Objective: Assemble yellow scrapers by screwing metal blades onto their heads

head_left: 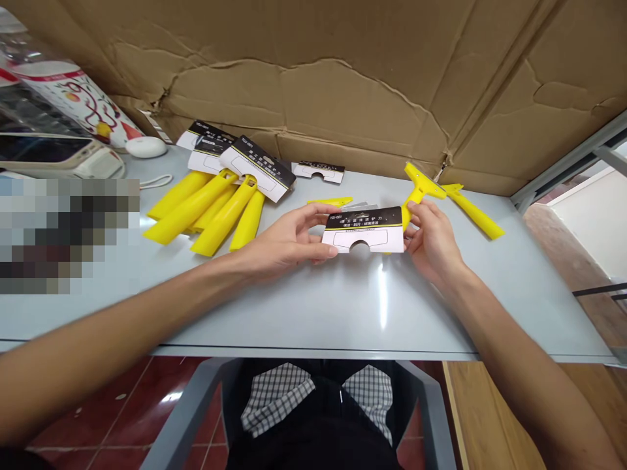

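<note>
My left hand (294,245) pinches the left end of a black-and-white cardboard header card (365,240), which has a rounded notch in its lower edge. At the card's right end, my right hand (435,238) is closed round the handle of a yellow scraper (415,189), its head pointing up and away. Part of that handle is hidden behind the card and fingers. Behind the card lie a flat yellow piece (329,202) and some thin grey strips (361,207). Another yellow scraper (475,212) rests to the right of my right hand.
Several carded yellow scrapers (223,215) are heaped at left. A loose header card (319,172) lies near the cardboard wall (313,98). A white mouse (145,147), a phone (44,150) and a patterned bottle (81,98) stand at far left. The grey table's (318,326) front edge is close.
</note>
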A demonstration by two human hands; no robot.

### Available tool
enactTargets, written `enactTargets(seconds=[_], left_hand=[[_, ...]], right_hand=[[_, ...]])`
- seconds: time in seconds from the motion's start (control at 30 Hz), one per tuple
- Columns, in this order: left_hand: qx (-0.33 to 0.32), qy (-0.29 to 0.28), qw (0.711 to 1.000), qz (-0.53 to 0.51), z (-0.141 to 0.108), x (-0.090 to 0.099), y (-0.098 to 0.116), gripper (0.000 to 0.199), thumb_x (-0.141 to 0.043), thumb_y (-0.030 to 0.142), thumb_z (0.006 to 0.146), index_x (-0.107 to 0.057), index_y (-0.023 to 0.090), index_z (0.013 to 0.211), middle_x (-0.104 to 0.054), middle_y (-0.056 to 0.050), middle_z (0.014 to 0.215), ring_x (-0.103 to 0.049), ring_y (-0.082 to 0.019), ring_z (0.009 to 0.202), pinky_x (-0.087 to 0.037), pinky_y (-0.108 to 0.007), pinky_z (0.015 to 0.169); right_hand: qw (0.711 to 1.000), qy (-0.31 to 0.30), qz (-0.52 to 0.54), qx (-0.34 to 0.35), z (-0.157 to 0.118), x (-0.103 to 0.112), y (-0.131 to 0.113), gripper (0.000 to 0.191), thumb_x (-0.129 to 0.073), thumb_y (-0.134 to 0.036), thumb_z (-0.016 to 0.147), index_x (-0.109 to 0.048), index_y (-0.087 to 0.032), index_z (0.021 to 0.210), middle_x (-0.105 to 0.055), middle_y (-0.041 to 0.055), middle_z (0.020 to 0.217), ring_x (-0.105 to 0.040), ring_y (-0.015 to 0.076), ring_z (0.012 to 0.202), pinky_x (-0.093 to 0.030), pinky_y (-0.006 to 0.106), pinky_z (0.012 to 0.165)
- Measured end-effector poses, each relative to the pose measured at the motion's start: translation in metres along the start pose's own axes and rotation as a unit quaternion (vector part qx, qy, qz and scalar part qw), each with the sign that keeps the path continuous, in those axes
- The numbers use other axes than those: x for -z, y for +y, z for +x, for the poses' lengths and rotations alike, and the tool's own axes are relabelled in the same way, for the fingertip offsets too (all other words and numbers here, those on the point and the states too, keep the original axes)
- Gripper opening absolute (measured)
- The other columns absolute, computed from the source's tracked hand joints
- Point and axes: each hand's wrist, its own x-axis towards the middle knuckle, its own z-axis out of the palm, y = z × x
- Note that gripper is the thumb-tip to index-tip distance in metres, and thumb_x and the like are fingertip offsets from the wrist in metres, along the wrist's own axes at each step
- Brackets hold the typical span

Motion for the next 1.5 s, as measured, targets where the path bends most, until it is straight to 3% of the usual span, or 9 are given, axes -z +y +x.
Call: enactTargets(seconds=[0.2,0.4,0.53,0.77,0.97,1.3,1.5], left_hand=[[-0.004,-0.012,0.999,0.045,-0.001,0.004,0.0,0.07,-0.091,0.027,0.075,-0.06,0.026,0.138,-0.057,-0.016,0.156,-0.074,-0.017,0.08,-0.057,-0.029,0.06],[0.034,-0.03,0.997,0.055,-0.001,0.003,0.002,0.073,-0.092,0.026,0.071,-0.065,0.024,0.139,-0.069,-0.016,0.137,-0.071,-0.015,0.071,-0.057,-0.03,0.058],[0.048,-0.035,0.996,0.064,0.0,0.004,0.002,0.078,-0.094,0.024,0.068,-0.066,0.022,0.141,-0.072,-0.015,0.129,-0.07,-0.014,0.067,-0.057,-0.029,0.058],[0.019,-0.047,0.998,0.028,0.0,0.002,0.007,0.078,-0.092,0.027,0.076,-0.054,0.026,0.144,-0.075,-0.016,0.128,-0.067,-0.012,0.061,-0.056,-0.028,0.054],[0.001,-0.064,0.998,0.03,-0.002,0.003,0.006,0.071,-0.089,0.032,0.081,-0.046,0.027,0.138,-0.077,-0.008,0.105,-0.069,-0.013,0.06,-0.058,-0.028,0.056],[-0.022,-0.094,0.995,0.01,-0.004,0.004,0.006,0.065,-0.09,0.033,0.082,-0.044,0.031,0.127,-0.069,-0.013,0.135,-0.074,-0.014,0.066,-0.063,-0.03,0.06],[-0.015,-0.105,0.994,0.004,-0.006,0.004,0.008,0.068,-0.091,0.03,0.079,-0.046,0.03,0.13,-0.068,-0.013,0.134,-0.075,-0.016,0.067,-0.061,-0.031,0.059]], right_hand=[[0.997,0.059,0.041,0.037,0.003,0.007,-0.004,0.051,-0.089,-0.044,0.072,-0.046,-0.028,0.096,-0.065,-0.0002,0.098,-0.057,0.0117,0.062,-0.04,0.026,0.047],[0.993,0.096,0.05,0.053,0.004,0.01,-0.007,0.051,-0.087,-0.049,0.073,-0.045,-0.029,0.095,-0.061,-0.0001,0.103,-0.054,0.0114,0.063,-0.04,0.028,0.047],[0.993,0.093,0.034,0.058,0.004,0.01,-0.007,0.048,-0.084,-0.052,0.076,-0.046,-0.03,0.095,-0.06,-0.0009,0.1,-0.052,0.0106,0.061,-0.038,0.028,0.048],[0.995,0.083,0.037,0.028,0.003,0.007,-0.005,0.055,-0.09,-0.048,0.071,-0.045,-0.029,0.096,-0.063,-0.0002,0.103,-0.052,0.0096,0.059,-0.038,0.028,0.045],[0.996,0.075,0.051,0.025,0.005,0.01,-0.004,0.054,-0.092,-0.046,0.071,-0.048,-0.028,0.096,-0.063,-0.0002,0.104,-0.053,0.0091,0.059,-0.039,0.027,0.045],[0.996,0.073,0.047,0.037,0.003,0.01,-0.007,0.048,-0.089,-0.045,0.073,-0.048,-0.028,0.092,-0.057,-0.0021,0.094,-0.051,0.009,0.058,-0.038,0.026,0.043],[0.995,0.078,0.057,0.036,0.004,0.012,-0.007,0.043,-0.088,-0.041,0.073,-0.051,-0.027,0.09,-0.057,-0.0014,0.095,-0.052,0.0099,0.059,-0.038,0.027,0.042]])
